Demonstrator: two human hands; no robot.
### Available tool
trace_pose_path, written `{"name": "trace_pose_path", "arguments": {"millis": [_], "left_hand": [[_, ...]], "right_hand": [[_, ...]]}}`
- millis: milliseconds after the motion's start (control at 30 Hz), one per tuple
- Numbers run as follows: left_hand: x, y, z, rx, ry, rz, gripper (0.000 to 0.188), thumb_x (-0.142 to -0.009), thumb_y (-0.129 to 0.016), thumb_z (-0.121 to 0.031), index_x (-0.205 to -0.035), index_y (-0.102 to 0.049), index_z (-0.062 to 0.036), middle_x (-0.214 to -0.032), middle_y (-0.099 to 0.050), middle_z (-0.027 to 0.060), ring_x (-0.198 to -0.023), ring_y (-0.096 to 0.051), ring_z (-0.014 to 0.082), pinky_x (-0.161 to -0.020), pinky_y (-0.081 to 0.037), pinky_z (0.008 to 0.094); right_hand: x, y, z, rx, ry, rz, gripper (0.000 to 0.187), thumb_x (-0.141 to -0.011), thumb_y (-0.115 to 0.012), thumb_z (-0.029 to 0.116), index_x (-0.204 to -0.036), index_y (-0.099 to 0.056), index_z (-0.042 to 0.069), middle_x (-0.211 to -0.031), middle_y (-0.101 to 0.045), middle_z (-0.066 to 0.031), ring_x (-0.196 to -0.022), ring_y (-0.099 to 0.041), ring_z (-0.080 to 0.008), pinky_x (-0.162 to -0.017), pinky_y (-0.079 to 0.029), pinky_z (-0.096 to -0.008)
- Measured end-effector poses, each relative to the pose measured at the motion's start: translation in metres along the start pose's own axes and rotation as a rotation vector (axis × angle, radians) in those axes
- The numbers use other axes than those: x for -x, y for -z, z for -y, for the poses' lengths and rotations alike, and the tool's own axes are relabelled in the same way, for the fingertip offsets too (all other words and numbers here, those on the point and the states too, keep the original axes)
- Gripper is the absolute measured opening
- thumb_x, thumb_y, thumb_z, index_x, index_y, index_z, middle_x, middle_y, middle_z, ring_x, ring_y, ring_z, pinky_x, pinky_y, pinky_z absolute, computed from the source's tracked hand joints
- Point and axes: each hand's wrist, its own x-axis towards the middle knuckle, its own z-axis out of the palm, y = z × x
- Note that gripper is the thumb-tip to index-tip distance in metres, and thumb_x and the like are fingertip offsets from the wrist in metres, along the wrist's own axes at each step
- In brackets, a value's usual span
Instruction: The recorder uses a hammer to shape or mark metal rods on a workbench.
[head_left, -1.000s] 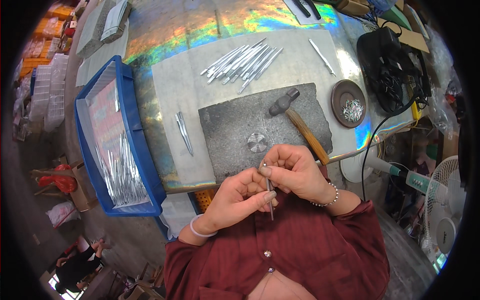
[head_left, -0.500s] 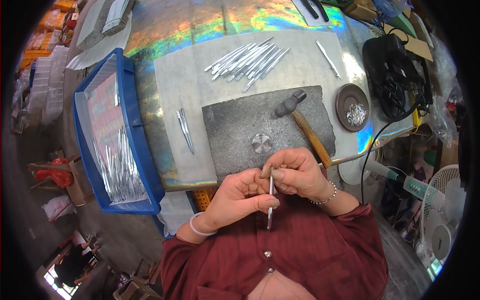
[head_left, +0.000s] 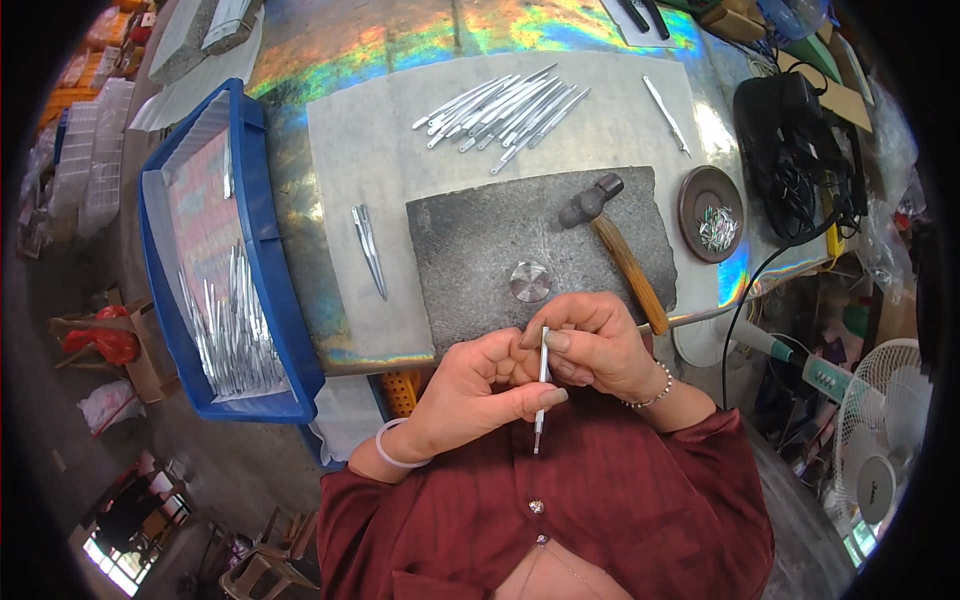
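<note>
i observed the left hand (head_left: 472, 395) and right hand (head_left: 605, 350) pinching one slim metal piece (head_left: 543, 372); a hammer (head_left: 620, 257) lay just beyond the right hand, on a grey slab (head_left: 470, 250).

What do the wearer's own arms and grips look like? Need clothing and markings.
Loose, dark red sleeves with a slight sheen, stopping short of the wrists. Left grip: ungloved hand, smooth pale bangle at the wrist. Right grip: ungloved hand, beaded bracelet, silvery-looking. No cables on either arm.
</note>
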Motion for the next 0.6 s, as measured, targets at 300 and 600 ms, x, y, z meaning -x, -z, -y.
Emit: {"name": "trace_pose_path", "arguments": {"millis": [300,600], "left_hand": [[-0.003,0.013,0.009,0.037,0.039,0.023,0.01,-0.093,-0.055,-0.004,-0.101,-0.053,0.0025,-0.089,-0.065,0.0069,-0.083,-0.062,0.0103,-0.072,-0.05,0.0231],[0.007,0.013,0.001,0.056,-0.019,0.081,0.012,-0.094,-0.053,-0.004,-0.105,-0.053,0.0025,-0.091,-0.065,0.0082,-0.084,-0.063,0.0118,-0.074,-0.051,0.0242]], "right_hand": [[-0.003,-0.007,0.01,0.189,-0.045,-0.168,0.008,-0.09,-0.059,0.006,-0.092,-0.06,-0.002,-0.071,-0.061,-0.0001,-0.062,-0.055,-0.0015,-0.053,-0.042,-0.0165],[-0.006,-0.021,0.021,0.273,-0.062,-0.108,0.007,-0.09,-0.06,0.006,-0.09,-0.058,-0.001,-0.075,-0.06,0.0011,-0.065,-0.055,-0.0008,-0.055,-0.043,-0.0162]]}}
